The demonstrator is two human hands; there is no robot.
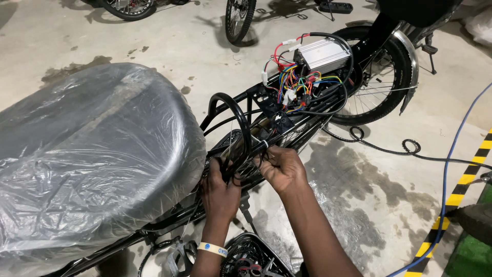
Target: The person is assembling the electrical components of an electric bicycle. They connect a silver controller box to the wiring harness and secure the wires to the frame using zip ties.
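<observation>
My left hand (220,192) grips a bundle of black cables (237,118) that loops up over the black bike frame (287,123). Just to its right, my right hand (282,169) pinches the same bundle where a white tie (263,143) wraps it. Further along the frame lies a silver controller box (323,54) with many coloured wires (297,84) spilling from it. A yellow band circles my left wrist (212,249).
A large seat wrapped in clear plastic (87,154) fills the left. The rear wheel with its mudguard (389,77) stands at the upper right. A blue cable (451,154) and yellow-black floor tape (461,190) run along the right. Other wheels (238,18) stand behind.
</observation>
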